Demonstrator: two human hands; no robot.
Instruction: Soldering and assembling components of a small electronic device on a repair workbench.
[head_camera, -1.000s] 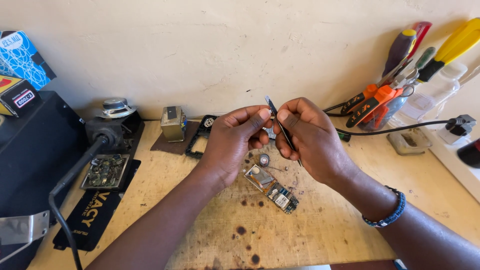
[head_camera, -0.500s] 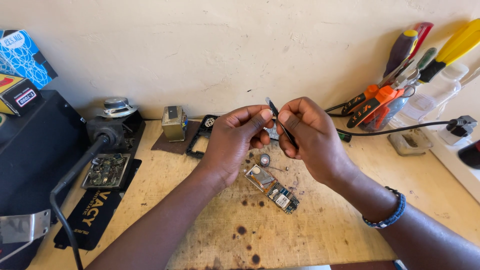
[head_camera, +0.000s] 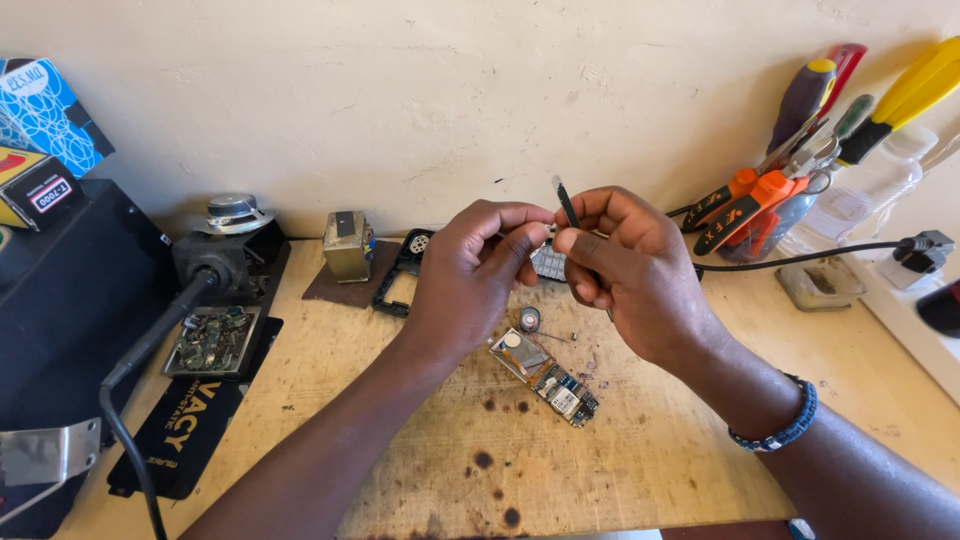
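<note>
Hardly anything has shifted: left hand (head_camera: 478, 268) and right hand (head_camera: 630, 270) stay raised together, right pinching slim dark tweezers (head_camera: 566, 203) (tip upward); left fingertips pinch something too small to identify.

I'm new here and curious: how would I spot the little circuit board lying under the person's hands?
Start at the stained wooden bench. Just below the left hand and right hand lies a narrow circuit board, set diagonally. Unlike the small round part above it, it is long, with a gold patch at its upper end.
</note>
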